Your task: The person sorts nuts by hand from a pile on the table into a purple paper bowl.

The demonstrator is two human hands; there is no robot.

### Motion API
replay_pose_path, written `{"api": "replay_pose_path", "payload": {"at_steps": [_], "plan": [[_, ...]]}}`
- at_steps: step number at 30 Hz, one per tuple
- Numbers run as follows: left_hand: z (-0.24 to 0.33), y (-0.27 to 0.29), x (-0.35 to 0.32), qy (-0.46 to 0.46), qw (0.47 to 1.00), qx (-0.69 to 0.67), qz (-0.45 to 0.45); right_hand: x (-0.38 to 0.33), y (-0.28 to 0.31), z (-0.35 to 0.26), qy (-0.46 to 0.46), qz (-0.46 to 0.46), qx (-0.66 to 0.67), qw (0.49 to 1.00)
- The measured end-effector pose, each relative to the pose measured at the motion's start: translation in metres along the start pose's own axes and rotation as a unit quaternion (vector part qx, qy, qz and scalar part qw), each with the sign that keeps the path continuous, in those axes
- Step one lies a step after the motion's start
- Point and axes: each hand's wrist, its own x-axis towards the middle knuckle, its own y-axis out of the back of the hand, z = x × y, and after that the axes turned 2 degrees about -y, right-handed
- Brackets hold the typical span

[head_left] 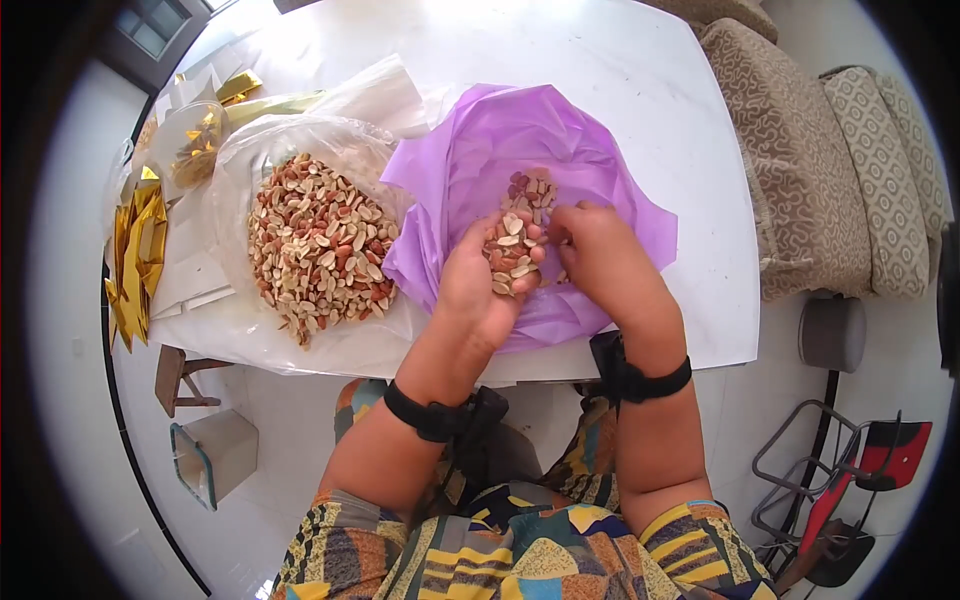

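My left hand is cupped palm up over a purple plastic bag and holds a handful of split peanuts. Close beside it, my right hand has its fingers drawn together in a pinch; whatever they hold is hidden. A small heap of peanut halves lies on the spread purple bag, just beyond my hands. To the left, a large pile of shelled peanuts, reddish and pale, rests on an opened clear plastic bag.
Gold foil packaging and white paper sheets lie along the left of the white table. A bin and a wooden stool stand below left. A cloth-covered sofa, grey stool and red-black folding chair are at right.
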Motion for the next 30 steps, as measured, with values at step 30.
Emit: {"api": "replay_pose_path", "payload": {"at_steps": [30], "plan": [[0.01,0.004,-0.01,-0.013,1.0,0.021,0.006,0.018,-0.013,-0.021,0.122,0.055,-0.035,0.99]]}}
